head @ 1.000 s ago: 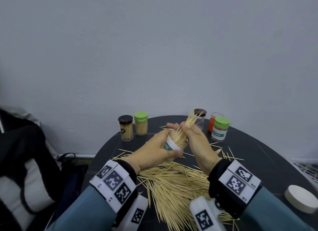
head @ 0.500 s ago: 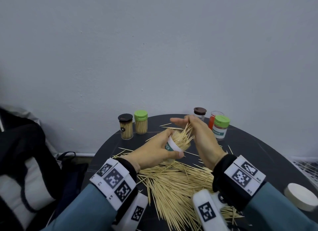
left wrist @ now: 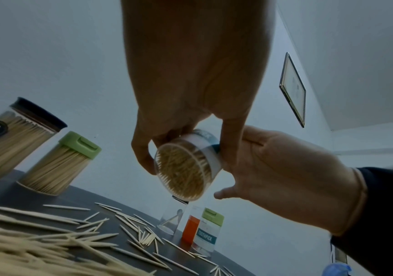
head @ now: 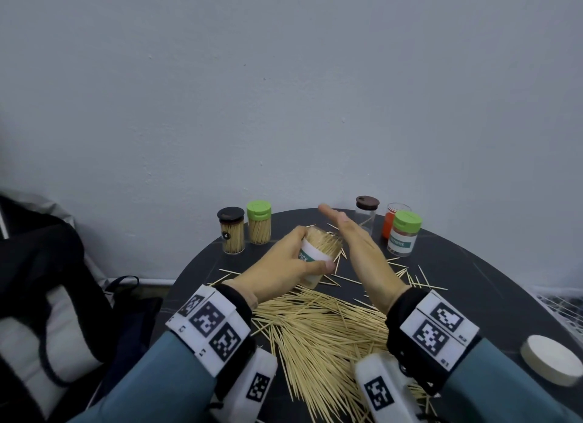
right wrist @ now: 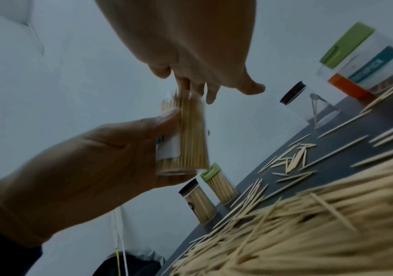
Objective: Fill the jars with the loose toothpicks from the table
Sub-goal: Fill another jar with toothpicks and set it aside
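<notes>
My left hand (head: 291, 260) grips a clear white-labelled jar (head: 312, 260), tilted and lifted off the table, packed with toothpicks (head: 325, 240) that stick out of its open mouth. My right hand (head: 345, 231) is flat with straight fingers, and it lies against the toothpick tips at the mouth. The left wrist view looks at the jar's bottom (left wrist: 183, 173) between my left fingers (left wrist: 141, 156). In the right wrist view the right fingertips (right wrist: 194, 88) touch the top of the jar (right wrist: 187, 134). A big pile of loose toothpicks (head: 315, 331) lies on the dark round table (head: 473, 290) below both wrists.
At the back left stand a full black-lidded jar (head: 231, 235) and a full green-lidded jar (head: 259, 225). At the back right are a nearly empty brown-lidded jar (head: 366, 216), an orange jar (head: 390, 225) and a green-lidded labelled jar (head: 404, 238). A white lid (head: 550, 359) lies near the right edge. A dark bag (head: 47, 280) sits left of the table.
My right hand has let go of the bundle it was pinching into the jar and has flattened out. The toothpicks have sunk deeper into the jar.
</notes>
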The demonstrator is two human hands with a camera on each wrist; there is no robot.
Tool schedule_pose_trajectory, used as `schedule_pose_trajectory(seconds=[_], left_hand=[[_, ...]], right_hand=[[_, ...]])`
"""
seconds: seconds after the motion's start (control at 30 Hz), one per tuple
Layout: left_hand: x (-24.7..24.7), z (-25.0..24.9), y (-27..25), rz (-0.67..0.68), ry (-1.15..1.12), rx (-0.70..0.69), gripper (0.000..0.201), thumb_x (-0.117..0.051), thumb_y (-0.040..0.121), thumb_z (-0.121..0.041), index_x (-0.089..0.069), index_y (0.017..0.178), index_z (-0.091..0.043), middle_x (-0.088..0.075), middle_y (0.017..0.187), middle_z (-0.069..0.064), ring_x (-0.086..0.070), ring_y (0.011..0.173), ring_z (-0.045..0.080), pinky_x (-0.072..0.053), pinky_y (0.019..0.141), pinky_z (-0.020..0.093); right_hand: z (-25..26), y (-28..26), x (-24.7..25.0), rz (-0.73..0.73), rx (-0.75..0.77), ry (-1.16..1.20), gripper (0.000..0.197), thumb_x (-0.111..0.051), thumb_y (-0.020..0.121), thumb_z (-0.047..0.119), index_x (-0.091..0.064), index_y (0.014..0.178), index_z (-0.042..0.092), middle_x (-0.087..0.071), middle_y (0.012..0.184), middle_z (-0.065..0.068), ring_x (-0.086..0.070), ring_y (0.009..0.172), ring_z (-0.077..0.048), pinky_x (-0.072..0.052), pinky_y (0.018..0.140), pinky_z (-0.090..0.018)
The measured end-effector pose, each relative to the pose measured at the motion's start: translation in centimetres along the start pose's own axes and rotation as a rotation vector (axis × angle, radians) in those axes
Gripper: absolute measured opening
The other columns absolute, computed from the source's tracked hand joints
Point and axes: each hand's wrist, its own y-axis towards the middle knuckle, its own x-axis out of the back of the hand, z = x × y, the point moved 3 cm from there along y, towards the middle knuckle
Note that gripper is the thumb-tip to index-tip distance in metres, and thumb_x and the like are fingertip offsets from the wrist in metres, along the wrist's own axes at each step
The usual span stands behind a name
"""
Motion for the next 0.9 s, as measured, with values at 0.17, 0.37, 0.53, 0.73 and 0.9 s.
schedule_pose_trajectory(seconds=[0.17, 0.37, 0.53, 0.73, 0.9], left_hand=[[0.4, 0.2, 0.0, -0.027, 0.022, 0.001, 0.036, -0.069, 0.084, -0.013, -0.049, 0.114, -0.012, -0.060, 0.104, 0.006, -0.057, 0.091, 0.014, -0.050, 0.084, 0.034], [0.3, 0.0, -0.5, 0.015, 0.088, -0.020, 0.044, -0.068, 0.084, -0.012, -0.046, 0.122, -0.014, -0.059, 0.112, 0.004, -0.059, 0.099, 0.014, -0.050, 0.084, 0.028], [0.2, 0.1, -0.5, 0.044, 0.087, -0.014, 0.042, -0.067, 0.085, -0.012, -0.046, 0.121, -0.018, -0.059, 0.106, -0.002, -0.057, 0.092, 0.007, -0.049, 0.077, 0.021], [0.2, 0.2, -0.1, 0.040, 0.135, -0.017, 0.048, -0.071, 0.082, -0.016, -0.044, 0.122, -0.017, -0.057, 0.107, 0.000, -0.057, 0.095, 0.012, -0.049, 0.081, 0.026], [0.2, 0.1, -0.1, 0.036, 0.164, -0.027, 0.046, -0.072, 0.082, -0.018, -0.046, 0.120, -0.017, -0.058, 0.109, 0.002, -0.059, 0.099, 0.018, -0.052, 0.085, 0.033]], right_hand=[[-0.2, 0.1, -0.7, 0.201, -0.050, -0.355, 0.050, -0.014, 0.098, 0.046, -0.019, 0.147, 0.034, -0.008, 0.154, 0.022, 0.002, 0.140, 0.007, 0.021, 0.113, -0.046], [0.3, -0.2, -0.6, 0.274, -0.034, -0.451, 0.052, -0.017, 0.099, 0.043, -0.007, 0.149, 0.032, -0.004, 0.155, 0.019, 0.004, 0.125, 0.017, 0.026, 0.110, -0.041], [-0.1, -0.3, -0.4, 0.298, -0.104, -0.415, 0.055, -0.017, 0.098, 0.047, -0.005, 0.149, 0.033, -0.005, 0.156, 0.013, 0.004, 0.144, -0.004, 0.021, 0.113, -0.043], [0.6, -0.4, 2.9, 0.186, -0.091, -0.371, 0.050, -0.026, 0.098, 0.044, -0.029, 0.145, 0.027, -0.033, 0.146, 0.013, -0.028, 0.125, 0.004, -0.019, 0.105, -0.019], [-1.5, -1.4, 6.5, 0.366, -0.274, -0.848, 0.046, -0.055, 0.092, 0.033, -0.042, 0.133, 0.017, -0.050, 0.134, 0.001, -0.048, 0.118, -0.010, -0.038, 0.101, -0.024]])
